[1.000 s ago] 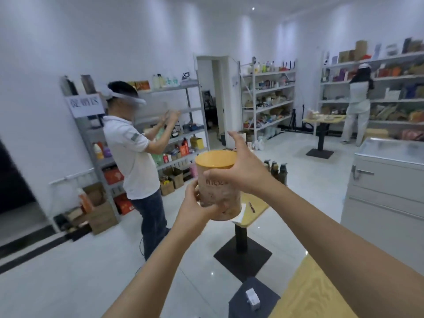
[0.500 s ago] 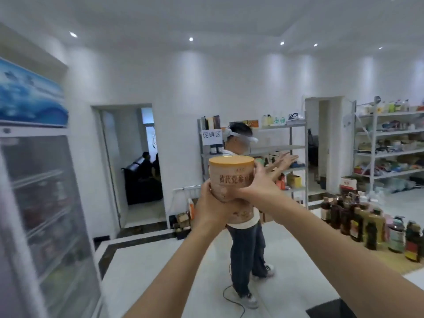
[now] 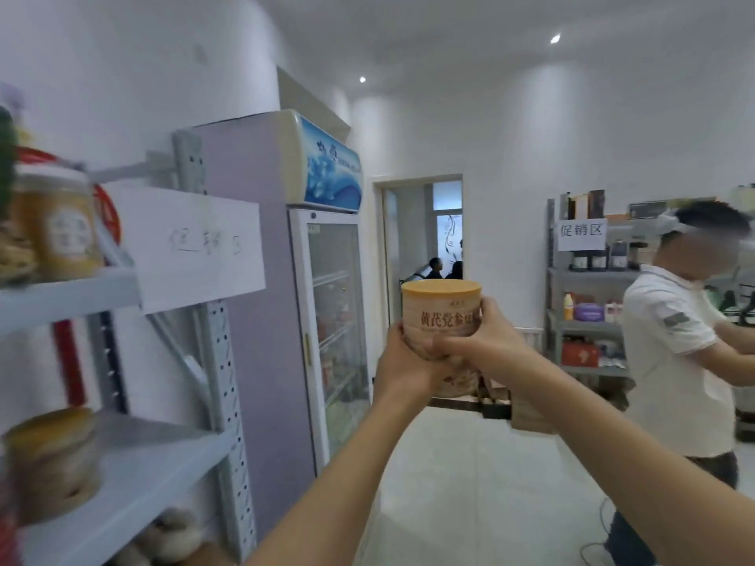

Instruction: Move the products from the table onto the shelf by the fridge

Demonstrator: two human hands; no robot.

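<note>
Left hand [image 3: 402,361] cups the lower left side of the tub [image 3: 441,308], fingers curled round it. Right hand [image 3: 490,332] grips the tub's right side. Tub upright, orange lid on, held in mid-air to the right of the fridge [image 3: 327,320]. Shelf [image 3: 155,463] stands at left beside the fridge, with a jar [image 3: 57,226] on the upper board and a second tub [image 3: 49,455] on the board below. Another person [image 3: 678,353] stands at far right.

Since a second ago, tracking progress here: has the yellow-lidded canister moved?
Yes: the canister went left, from right of the doorway toward the fridge.
</note>
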